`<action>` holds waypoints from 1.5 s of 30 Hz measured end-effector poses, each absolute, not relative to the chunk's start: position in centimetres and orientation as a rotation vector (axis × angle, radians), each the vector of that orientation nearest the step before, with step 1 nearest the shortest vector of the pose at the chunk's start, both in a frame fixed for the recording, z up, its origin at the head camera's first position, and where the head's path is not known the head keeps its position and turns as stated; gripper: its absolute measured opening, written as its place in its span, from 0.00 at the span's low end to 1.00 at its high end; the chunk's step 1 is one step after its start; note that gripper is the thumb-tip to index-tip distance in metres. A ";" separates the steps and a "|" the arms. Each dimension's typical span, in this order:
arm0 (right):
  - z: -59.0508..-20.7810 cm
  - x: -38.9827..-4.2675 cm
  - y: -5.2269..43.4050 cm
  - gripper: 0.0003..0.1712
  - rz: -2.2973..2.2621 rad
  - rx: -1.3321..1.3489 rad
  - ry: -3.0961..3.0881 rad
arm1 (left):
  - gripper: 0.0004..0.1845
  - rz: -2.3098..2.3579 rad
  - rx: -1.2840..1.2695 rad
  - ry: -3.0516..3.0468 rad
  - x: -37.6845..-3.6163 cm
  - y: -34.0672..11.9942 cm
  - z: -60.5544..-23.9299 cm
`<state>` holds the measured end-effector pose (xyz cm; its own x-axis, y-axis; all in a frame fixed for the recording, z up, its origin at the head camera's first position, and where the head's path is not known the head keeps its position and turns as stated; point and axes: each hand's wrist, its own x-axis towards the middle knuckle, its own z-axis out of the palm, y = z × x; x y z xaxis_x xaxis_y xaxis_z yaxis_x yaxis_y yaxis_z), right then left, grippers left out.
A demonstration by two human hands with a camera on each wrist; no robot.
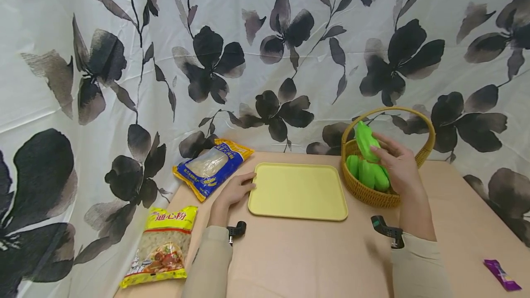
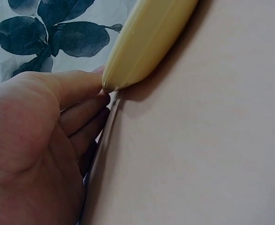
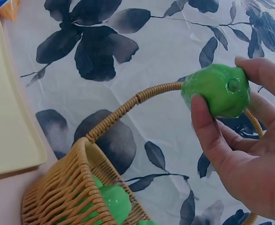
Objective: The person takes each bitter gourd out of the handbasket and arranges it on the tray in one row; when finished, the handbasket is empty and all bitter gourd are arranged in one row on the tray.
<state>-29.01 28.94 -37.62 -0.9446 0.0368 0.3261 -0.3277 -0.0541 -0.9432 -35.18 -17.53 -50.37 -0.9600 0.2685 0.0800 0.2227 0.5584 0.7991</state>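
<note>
My right hand (image 1: 399, 164) holds a glossy green, lobed toy vegetable (image 1: 366, 141) between thumb and fingers, up at the opening of a wicker basket (image 1: 368, 197). In the right wrist view, the small stem end of this green vegetable (image 3: 217, 91) faces the camera. More green pieces of the same kind (image 1: 368, 174) lie inside the basket. On the other side, my left hand (image 1: 236, 191) touches the left rim of a pale yellow tray (image 1: 298, 192) with fairly straight fingers. The left wrist view has the thumb tip right at the rim of the tray (image 2: 146, 47).
A blue and orange bag (image 1: 213, 169) lies behind my left hand. Nearer, a yellow bag of pasta (image 1: 161, 247) rests at the table's left edge. A small purple packet (image 1: 502, 275) lies at the near right. The basket's tall handle (image 1: 389, 109) arches before a flowered curtain (image 1: 285, 36).
</note>
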 end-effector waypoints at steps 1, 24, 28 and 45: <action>-37.6 -29.0 29.0 0.31 2.098 0.331 -1.966 | 0.24 1.392 0.436 2.728 -35.2 -17.5 -50.4; -37.3 -29.4 23.2 0.31 1.870 0.440 -2.237 | 0.24 1.377 0.421 2.744 -35.1 -17.3 -50.6; -37.6 -29.6 20.9 0.32 1.905 0.402 -2.240 | 0.24 1.384 0.429 2.742 -35.1 -17.3 -50.6; -41.7 -30.6 13.8 0.35 1.743 0.473 -2.439 | 0.24 1.409 0.451 2.716 -35.0 -17.6 -50.5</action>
